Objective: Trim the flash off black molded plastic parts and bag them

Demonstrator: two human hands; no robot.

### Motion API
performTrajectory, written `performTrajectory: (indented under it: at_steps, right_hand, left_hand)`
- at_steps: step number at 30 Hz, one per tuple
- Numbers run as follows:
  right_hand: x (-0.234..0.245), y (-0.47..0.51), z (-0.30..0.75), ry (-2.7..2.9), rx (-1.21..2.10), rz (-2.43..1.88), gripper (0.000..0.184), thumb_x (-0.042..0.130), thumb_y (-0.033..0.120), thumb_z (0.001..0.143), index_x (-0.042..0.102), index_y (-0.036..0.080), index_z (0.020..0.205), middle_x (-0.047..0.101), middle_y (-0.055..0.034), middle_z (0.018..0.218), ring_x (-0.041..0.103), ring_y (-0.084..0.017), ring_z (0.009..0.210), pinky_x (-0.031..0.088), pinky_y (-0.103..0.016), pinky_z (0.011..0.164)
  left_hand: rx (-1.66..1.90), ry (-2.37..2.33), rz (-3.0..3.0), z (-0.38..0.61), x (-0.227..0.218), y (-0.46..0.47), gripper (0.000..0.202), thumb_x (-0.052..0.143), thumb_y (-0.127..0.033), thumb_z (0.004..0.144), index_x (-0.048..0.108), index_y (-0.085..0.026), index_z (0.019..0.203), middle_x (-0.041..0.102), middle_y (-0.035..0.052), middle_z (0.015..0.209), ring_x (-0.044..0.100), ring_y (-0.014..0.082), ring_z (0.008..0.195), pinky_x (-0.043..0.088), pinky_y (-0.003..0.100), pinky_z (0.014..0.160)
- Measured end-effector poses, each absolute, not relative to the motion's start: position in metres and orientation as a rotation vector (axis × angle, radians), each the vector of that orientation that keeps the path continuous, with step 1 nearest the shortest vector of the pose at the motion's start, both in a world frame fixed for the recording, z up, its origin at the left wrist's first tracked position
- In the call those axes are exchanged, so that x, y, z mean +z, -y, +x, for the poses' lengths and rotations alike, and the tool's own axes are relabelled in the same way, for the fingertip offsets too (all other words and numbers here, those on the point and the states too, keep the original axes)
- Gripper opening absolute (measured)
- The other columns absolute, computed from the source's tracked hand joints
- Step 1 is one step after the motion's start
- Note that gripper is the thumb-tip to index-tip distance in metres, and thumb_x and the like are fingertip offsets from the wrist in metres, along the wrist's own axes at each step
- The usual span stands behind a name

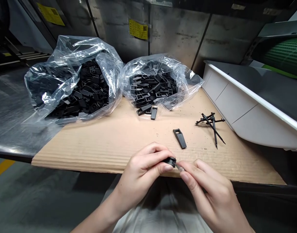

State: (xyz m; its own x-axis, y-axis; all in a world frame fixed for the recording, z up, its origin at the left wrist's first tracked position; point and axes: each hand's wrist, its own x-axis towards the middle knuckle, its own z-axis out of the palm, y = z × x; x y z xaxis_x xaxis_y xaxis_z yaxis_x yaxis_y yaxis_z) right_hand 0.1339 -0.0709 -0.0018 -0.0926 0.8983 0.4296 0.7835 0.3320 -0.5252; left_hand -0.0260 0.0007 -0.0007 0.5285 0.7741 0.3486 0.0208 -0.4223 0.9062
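Note:
Between the thumb and fingers of my left hand point(148, 165) is a small black plastic part point(171, 161) with a rounded end. My right hand point(206, 184) pinches a small blade point(179, 167), its tip against or very close to that part; most of the blade is hidden by the fingers. Just beyond my hands, a single black plastic clip point(179, 138) with a square opening lies on the cardboard point(90, 145). Farther right rests a little heap of thin black plastic sprues point(212, 123).
Two clear plastic bags stand at the back, the left bag point(109, 64) and the right bag point(187, 79), both full of black parts. Several loose clips point(153, 113) lie before the right one. A white bin point(259, 119) borders the right side. The cardboard's front edge is close to me.

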Motion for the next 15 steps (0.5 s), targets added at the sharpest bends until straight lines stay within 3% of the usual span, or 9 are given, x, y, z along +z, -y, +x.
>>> performTrajectory:
  at_steps: [8, 15]
  right_hand:
    - [-0.0015, 0.0682, 0.1329, 1.911, 0.235, -1.487, 0.017, 0.045, 0.018, 0.085, 0.061, 0.017, 0.082, 0.052, -0.0017, 0.064, 0.051, -0.012, 0.055, 0.04, -0.023, 0.05]
    - [-0.0086, 0.0622, 0.1312, 1.8, -0.224, -1.449, 0.015, 0.055, 0.01, 0.079, 0.061, 0.014, 0.093, 0.057, -0.005, 0.068, 0.052, -0.015, 0.063, 0.041, -0.027, 0.058]
  left_hand:
    - [0.891, -0.608, 1.714, -0.0289, 0.0012, -0.0051, 0.014, 0.055, -0.008, 0.079, 0.066, -0.015, 0.082, 0.06, 0.0029, 0.083, 0.057, 0.0146, 0.079, 0.044, 0.019, 0.073]
    - [0.789, -0.576, 1.678, -0.0329, 0.0074, -0.0071, 0.014, 0.055, -0.008, 0.079, 0.068, -0.015, 0.079, 0.063, 0.0026, 0.08, 0.058, 0.0153, 0.077, 0.046, 0.021, 0.072]
